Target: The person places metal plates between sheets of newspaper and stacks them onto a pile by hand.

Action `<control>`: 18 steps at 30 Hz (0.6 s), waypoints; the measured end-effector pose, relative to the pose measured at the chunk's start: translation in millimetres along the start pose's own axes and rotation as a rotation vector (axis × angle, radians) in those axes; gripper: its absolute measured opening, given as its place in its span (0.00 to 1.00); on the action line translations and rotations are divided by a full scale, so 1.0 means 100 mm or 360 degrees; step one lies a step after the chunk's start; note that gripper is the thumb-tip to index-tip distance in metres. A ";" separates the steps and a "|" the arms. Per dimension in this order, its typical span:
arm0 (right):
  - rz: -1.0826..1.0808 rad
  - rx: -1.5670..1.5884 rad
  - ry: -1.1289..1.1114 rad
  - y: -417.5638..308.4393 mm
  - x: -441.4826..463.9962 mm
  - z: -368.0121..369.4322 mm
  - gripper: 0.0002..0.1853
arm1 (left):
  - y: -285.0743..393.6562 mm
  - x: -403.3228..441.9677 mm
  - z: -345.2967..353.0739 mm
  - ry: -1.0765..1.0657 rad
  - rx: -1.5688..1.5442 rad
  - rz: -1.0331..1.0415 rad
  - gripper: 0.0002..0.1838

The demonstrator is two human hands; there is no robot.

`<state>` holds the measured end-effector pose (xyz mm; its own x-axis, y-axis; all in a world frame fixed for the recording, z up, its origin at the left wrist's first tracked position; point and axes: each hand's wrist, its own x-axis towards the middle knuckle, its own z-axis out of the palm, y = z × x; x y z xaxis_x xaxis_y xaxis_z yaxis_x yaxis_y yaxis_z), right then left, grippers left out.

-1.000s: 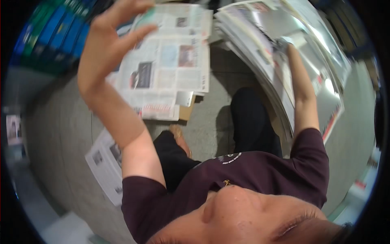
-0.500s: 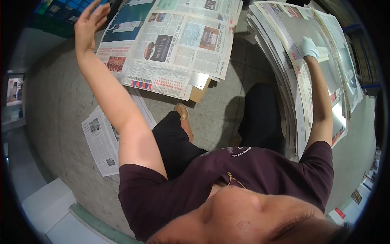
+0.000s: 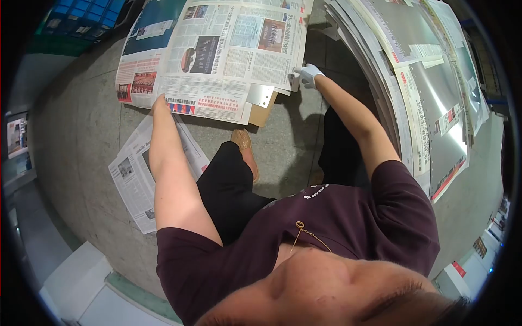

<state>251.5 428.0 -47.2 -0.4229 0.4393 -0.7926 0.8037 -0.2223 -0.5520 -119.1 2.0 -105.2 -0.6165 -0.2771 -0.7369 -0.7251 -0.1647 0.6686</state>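
Note:
A printed newspaper sheet [image 3: 223, 81] lies on top of a low pile in front of me. My bare left hand [image 3: 161, 103] is at the sheet's near edge, left of the red and blue printed strip; most of its fingers are hidden at the paper. My right hand [image 3: 309, 76], in a white glove, has its fingers closed at the sheet's right edge. Below that edge a metal plate [image 3: 261, 95] sticks out over brown cardboard [image 3: 265, 115]. On the right stands a tall stack of papers [image 3: 375, 70] topped by a shiny metal plate [image 3: 435, 103].
Loose newspaper pages [image 3: 133, 179] lie on the grey floor [image 3: 81, 136] by my left arm. Blue crates [image 3: 81, 22] stand at the far left. White boxes [image 3: 76, 271] are at the lower left. My shoe [image 3: 244, 152] is between the two piles.
My left hand has come down from above the far left of the pile to the sheet's near edge. My right hand has moved left, from the right stack to the sheet's right edge.

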 end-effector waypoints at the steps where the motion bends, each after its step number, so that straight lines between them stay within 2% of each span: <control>1: -0.0016 0.0103 0.0015 0.05 0.09 0.03 0.26 | -0.04 -0.01 -0.03 0.0045 0.0049 -0.0088 0.26; 3: -0.0049 0.0316 0.0034 0.16 0.26 0.10 0.19 | -0.03 -0.71 -0.03 0.0134 0.0493 -0.0174 0.23; 4: -0.0107 0.0438 0.0039 0.18 0.36 0.11 0.08 | -0.04 -0.97 -0.03 0.0156 0.0625 -0.0206 0.22; 6: -0.0086 0.0466 -0.0094 0.10 0.30 0.04 0.06 | -0.08 -1.08 -0.03 0.0121 0.0737 -0.0249 0.19; 7: -0.0114 0.0496 -0.0214 0.09 0.42 0.01 0.09 | -0.12 -1.13 -0.02 0.0132 0.0669 -0.0237 0.19; 10: -0.0318 0.1400 -0.0920 -0.16 -0.03 0.00 0.15 | -0.18 -1.01 -0.09 0.0052 0.0636 -0.0244 0.21; 11: -0.0398 0.1464 -0.1233 -0.27 -0.17 -0.04 0.21 | -0.22 -0.82 -0.13 0.0015 0.0601 -0.0124 0.23; 12: -0.0442 0.1502 -0.1404 -0.29 -0.16 0.01 0.21 | -0.26 -0.55 -0.17 -0.0023 0.0570 -0.0002 0.25; 14: -0.0536 0.1568 -0.1737 -0.28 -0.10 0.07 0.22 | -0.16 -0.54 -0.11 0.0087 0.0466 0.0197 0.30; 16: -0.0472 0.1475 -0.1490 -0.41 -0.59 0.33 0.22 | -0.07 -0.92 0.01 0.0382 0.0320 0.0341 0.36; 17: -0.0497 0.1466 -0.1550 -0.43 -0.72 0.46 0.21 | 0.00 -0.89 -0.02 0.0038 0.0552 0.0331 0.46; 18: -0.0524 0.1456 -0.1606 -0.46 -0.80 0.54 0.21 | 0.04 -1.08 0.02 -0.0155 0.0465 0.0112 0.49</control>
<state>225.3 356.0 27.5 -0.9651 -0.1388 -0.2220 0.2212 -0.8857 -0.4081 -56.6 33.3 -23.1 -0.6848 -0.1837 -0.7052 -0.7282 0.1346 0.6720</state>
